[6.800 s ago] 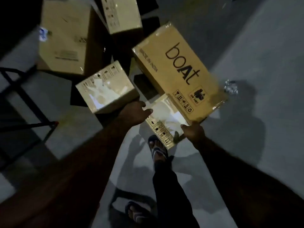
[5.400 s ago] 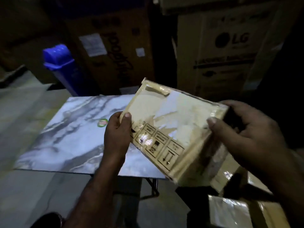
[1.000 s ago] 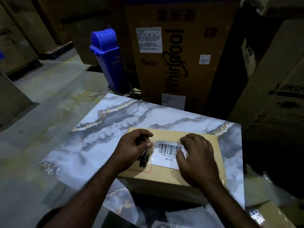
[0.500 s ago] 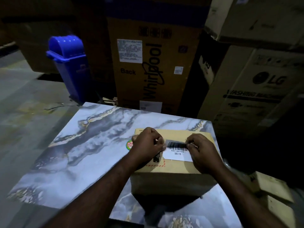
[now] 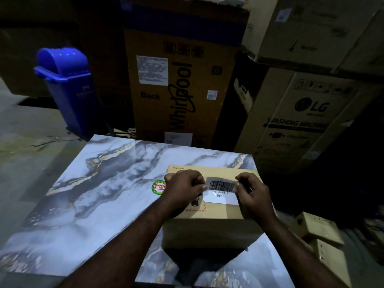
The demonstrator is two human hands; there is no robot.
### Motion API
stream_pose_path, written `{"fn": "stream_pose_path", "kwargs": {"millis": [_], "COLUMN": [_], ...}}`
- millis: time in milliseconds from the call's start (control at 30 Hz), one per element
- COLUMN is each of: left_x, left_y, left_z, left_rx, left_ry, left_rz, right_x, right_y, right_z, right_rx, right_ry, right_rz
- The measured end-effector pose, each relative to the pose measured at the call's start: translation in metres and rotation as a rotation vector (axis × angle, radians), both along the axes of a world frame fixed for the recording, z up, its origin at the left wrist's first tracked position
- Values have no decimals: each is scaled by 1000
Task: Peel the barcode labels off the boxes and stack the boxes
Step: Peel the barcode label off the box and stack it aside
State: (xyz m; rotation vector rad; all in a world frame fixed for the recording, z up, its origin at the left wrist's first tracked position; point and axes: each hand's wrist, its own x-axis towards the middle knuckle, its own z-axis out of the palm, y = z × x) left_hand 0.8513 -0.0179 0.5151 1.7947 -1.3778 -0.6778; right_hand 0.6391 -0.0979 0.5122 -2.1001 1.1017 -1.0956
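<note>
A tan cardboard box (image 5: 212,227) lies flat on the right part of the marble-patterned table (image 5: 99,196). On its top is a white barcode label (image 5: 221,193) printed "50/15", its far edge lifted off the cardboard. My left hand (image 5: 182,193) pinches the label's upper left corner with curled fingers. My right hand (image 5: 254,196) pinches the upper right corner. Both wrists rest over the box's near half.
A round red-and-green sticker (image 5: 159,187) sits on the table left of the box. Behind the table stand a blue bin (image 5: 66,88), a Whirlpool carton (image 5: 178,88) and an LG carton (image 5: 305,121). Small boxes (image 5: 320,231) lie on the floor at right.
A few seconds ago I carried the box from the floor to the table. Over the last second the label's far edge has come up further between both hands.
</note>
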Motion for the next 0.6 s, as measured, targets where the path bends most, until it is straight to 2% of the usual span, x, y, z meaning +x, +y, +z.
{"fn": "stream_pose_path", "kwargs": {"millis": [133, 267, 467, 600], "left_x": [1, -4, -23, -40], "left_y": [-2, 1, -10, -19], "left_z": [-7, 11, 40, 69], "left_rx": [54, 80, 22, 16], "left_ry": [153, 156, 136, 102], "left_rz": [-88, -102, -195, -287], "right_x": [-3, -5, -7, -12], "right_y": [-5, -12, -21, -25], "right_z": [-1, -4, -9, -8], "right_rx": [93, 152, 272, 422], "right_ry": [-45, -69, -96, -268], "right_rz": [43, 78, 56, 64]}}
